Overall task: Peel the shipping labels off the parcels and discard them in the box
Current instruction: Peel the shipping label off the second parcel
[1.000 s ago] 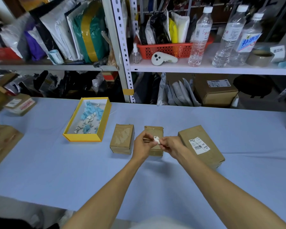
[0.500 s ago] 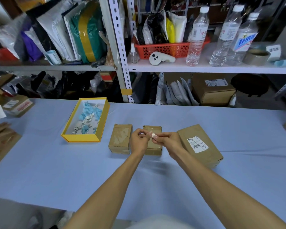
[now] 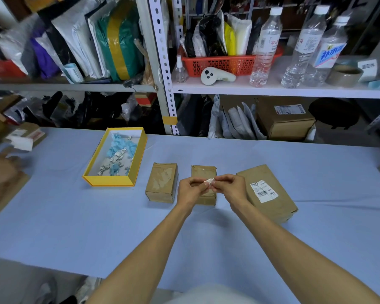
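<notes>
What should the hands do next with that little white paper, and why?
Probably carry the white scrap left and drop it into the yellow box. The left hand and right hand both pinch it above the middle parcel. It looks peeled free, and the box holds other crumpled scraps.

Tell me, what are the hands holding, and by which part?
A small crumpled white label, pinched by the left hand at its left end and by the right hand at its right end, above the middle parcel.
</notes>
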### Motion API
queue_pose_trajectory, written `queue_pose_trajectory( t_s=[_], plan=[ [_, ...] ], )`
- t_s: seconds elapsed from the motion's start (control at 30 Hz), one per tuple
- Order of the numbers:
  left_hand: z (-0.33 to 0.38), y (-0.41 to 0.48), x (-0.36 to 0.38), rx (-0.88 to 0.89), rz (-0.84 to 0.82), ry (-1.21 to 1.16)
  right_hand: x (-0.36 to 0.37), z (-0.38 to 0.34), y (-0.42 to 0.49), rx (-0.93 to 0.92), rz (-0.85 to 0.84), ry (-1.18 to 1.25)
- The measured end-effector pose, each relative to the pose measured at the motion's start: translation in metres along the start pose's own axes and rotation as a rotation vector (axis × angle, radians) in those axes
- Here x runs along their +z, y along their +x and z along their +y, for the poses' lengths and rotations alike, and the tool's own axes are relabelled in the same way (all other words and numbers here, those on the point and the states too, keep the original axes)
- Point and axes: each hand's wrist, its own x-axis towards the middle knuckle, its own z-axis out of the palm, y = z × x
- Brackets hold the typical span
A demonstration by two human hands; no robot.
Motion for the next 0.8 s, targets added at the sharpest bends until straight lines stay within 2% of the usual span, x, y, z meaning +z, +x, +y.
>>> queue_pose_trajectory(
  t_s=[0.2,0.4,0.57,0.67,0.8],
  plan=[
    [0.0,0.003,0.006,-0.013,0.001,0.096,-0.001,0.004,-0.002,-0.03,0.088,-0.014],
    [0.003,0.005,0.01,0.056,-0.063,0.198,-0.01,-0.002,-0.005,-0.114,-0.074,-0.165],
    [0.003,0.002,0.015,0.106,0.078,0.25,-0.017,-0.009,-0.002,-0.212,-0.074,-0.412],
    [0.006,0.001,0.017,0.121,0.0,0.264,-0.016,-0.007,-0.002,-0.209,-0.013,-0.458],
    [0.011,-0.002,0.02,0.148,-0.065,0.312,-0.015,-0.003,-0.006,-0.171,0.061,-0.397]
  ],
)
